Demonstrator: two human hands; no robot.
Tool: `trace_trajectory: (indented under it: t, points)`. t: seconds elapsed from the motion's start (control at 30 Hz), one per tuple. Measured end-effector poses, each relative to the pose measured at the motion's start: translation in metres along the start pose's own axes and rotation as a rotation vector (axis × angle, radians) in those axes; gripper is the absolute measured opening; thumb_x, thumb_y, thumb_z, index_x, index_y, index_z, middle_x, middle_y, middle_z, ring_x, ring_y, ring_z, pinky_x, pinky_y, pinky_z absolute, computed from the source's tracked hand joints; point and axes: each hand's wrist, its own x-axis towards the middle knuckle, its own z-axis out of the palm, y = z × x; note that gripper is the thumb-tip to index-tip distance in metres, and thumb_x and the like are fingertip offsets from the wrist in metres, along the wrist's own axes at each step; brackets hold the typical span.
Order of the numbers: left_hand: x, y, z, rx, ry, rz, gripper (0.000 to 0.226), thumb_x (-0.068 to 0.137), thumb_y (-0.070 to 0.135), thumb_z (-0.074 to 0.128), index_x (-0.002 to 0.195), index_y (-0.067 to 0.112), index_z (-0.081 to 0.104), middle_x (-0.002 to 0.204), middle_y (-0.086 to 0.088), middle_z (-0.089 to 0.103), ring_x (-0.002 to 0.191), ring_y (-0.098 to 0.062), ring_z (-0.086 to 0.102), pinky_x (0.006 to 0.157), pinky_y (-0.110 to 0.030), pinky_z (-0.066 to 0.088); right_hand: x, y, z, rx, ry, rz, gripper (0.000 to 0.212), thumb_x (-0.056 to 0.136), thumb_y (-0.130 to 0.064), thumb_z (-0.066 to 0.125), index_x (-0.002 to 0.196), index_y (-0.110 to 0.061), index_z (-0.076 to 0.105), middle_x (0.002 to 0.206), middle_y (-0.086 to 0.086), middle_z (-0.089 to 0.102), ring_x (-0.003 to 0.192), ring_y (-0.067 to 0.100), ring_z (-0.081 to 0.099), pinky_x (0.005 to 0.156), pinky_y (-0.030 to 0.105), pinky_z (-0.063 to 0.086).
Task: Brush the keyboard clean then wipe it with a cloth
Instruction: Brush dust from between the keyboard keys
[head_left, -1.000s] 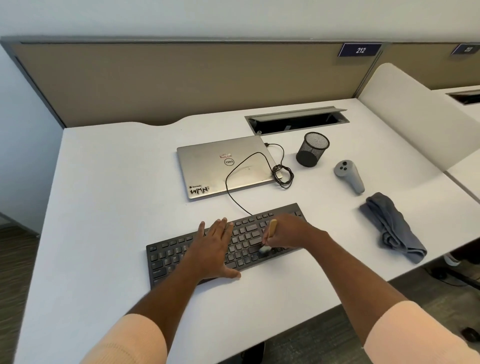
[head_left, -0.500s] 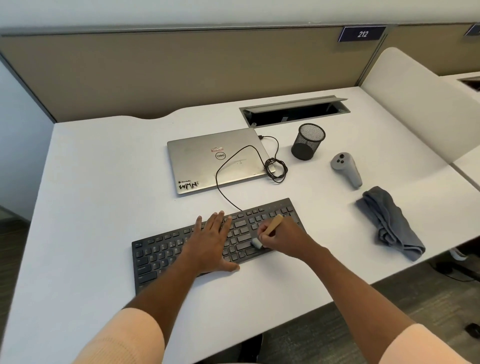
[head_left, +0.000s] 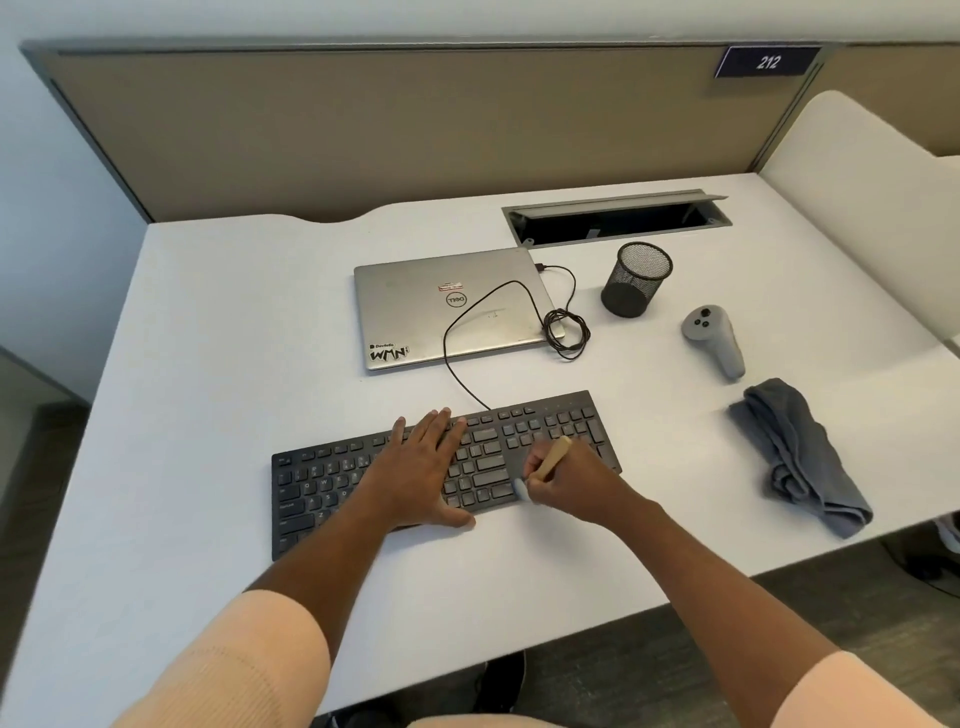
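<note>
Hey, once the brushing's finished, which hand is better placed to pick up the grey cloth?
Probably the right hand: it is nearer the cloth lying to its right, though it must first put down the brush it grips. The left hand lies flat on the keyboard, farther away.

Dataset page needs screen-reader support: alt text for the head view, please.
A person's right hand grips a small brush against a black keyboard while the left hand lies flat on its keys. A grey cloth lies on the white desk to the right, a closed laptop behind.
</note>
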Motion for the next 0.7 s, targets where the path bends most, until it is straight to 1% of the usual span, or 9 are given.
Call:
trace_trajectory:
  t: [0.07,0.1,0.2,0.27,0.37,0.43,0.5,0.63,0.7]
  points:
    - [-0.003,-0.004,-0.002,-0.002,-0.004,0.011,0.132,0.068,0.093,0.048,0.157,0.017,-0.014,0.167,-0.011,-0.007,0.154,-0.026,-0.004,0.123,-0.054,0.002,-0.002,-0.001,-0.001,0.012,-0.075,0.031,0.016,0.077,-0.004,0.063,0.068,-0.017,0.064,0.067,0.004,0.068,0.054,0.008,0.056,0.047,0.016,0.040]
    - [-0.004,-0.008,-0.002,-0.002,0.000,0.014,0.132,0.068,0.092,0.048,0.158,0.017,-0.013,0.167,-0.011,-0.006,0.154,-0.026,-0.003,0.123,-0.054,0.002,-0.003,-0.004,-0.001,0.020,-0.067,0.035,0.015,0.077,-0.005,0.063,0.068,-0.016,0.064,0.067,0.004,0.069,0.055,0.009,0.058,0.047,0.016,0.041]
    - [-0.006,-0.016,-0.003,-0.017,0.021,0.010,0.133,0.067,0.093,0.049,0.158,0.017,-0.010,0.167,-0.011,-0.004,0.154,-0.027,0.000,0.123,-0.054,0.004,0.000,-0.011,0.005,0.034,0.095,0.001,0.011,0.080,-0.009,0.063,0.073,-0.018,0.065,0.068,-0.002,0.068,0.058,0.007,0.056,0.051,0.020,0.042]
    - [-0.009,-0.018,-0.001,-0.018,0.014,0.016,0.132,0.068,0.091,0.050,0.158,0.016,-0.010,0.167,-0.011,-0.003,0.154,-0.027,0.001,0.123,-0.054,0.006,0.003,-0.016,0.014,0.025,0.150,-0.019,0.006,0.084,-0.013,0.067,0.079,-0.017,0.067,0.070,-0.005,0.068,0.059,0.007,0.055,0.053,0.021,0.041]
    - [-0.012,-0.018,0.000,-0.018,0.018,0.019,0.131,0.070,0.089,0.052,0.158,0.014,-0.010,0.167,-0.010,-0.004,0.154,-0.025,0.001,0.123,-0.053,0.005,0.001,-0.021,0.029,-0.004,0.128,-0.022,0.008,0.087,-0.015,0.069,0.079,-0.015,0.067,0.072,-0.001,0.068,0.057,0.008,0.053,0.050,0.020,0.039]
    - [-0.011,-0.018,0.000,-0.027,0.019,0.019,0.131,0.070,0.088,0.054,0.158,0.014,-0.010,0.167,-0.010,-0.003,0.154,-0.025,0.001,0.122,-0.052,0.004,-0.002,-0.024,0.031,-0.028,0.080,0.006,0.011,0.084,-0.011,0.068,0.074,-0.013,0.065,0.069,0.003,0.067,0.053,0.004,0.049,0.048,0.014,0.036]
    - [-0.011,-0.018,0.000,-0.039,0.012,0.017,0.132,0.070,0.088,0.055,0.158,0.015,-0.011,0.168,-0.009,-0.003,0.154,-0.024,0.000,0.123,-0.052,0.004,-0.002,-0.029,0.027,-0.026,0.040,0.039,0.009,0.080,-0.008,0.066,0.071,-0.010,0.065,0.067,0.004,0.068,0.053,0.005,0.051,0.048,0.013,0.038]
    - [-0.010,-0.019,-0.001,-0.056,0.014,0.014,0.134,0.068,0.088,0.057,0.158,0.016,-0.012,0.168,-0.007,-0.003,0.154,-0.023,0.000,0.123,-0.053,0.006,0.005,-0.035,0.023,0.032,0.163,0.040,0.011,0.080,-0.008,0.065,0.073,-0.016,0.066,0.067,0.001,0.068,0.055,0.005,0.053,0.049,0.017,0.041]
    - [-0.010,-0.019,0.000,-0.063,0.021,0.015,0.135,0.067,0.088,0.057,0.158,0.016,-0.011,0.168,-0.007,-0.002,0.154,-0.023,0.001,0.123,-0.052,0.006,0.007,-0.036,0.026,0.017,0.152,0.037,0.010,0.083,-0.009,0.065,0.076,-0.016,0.067,0.067,0.000,0.068,0.054,0.004,0.052,0.049,0.016,0.040]
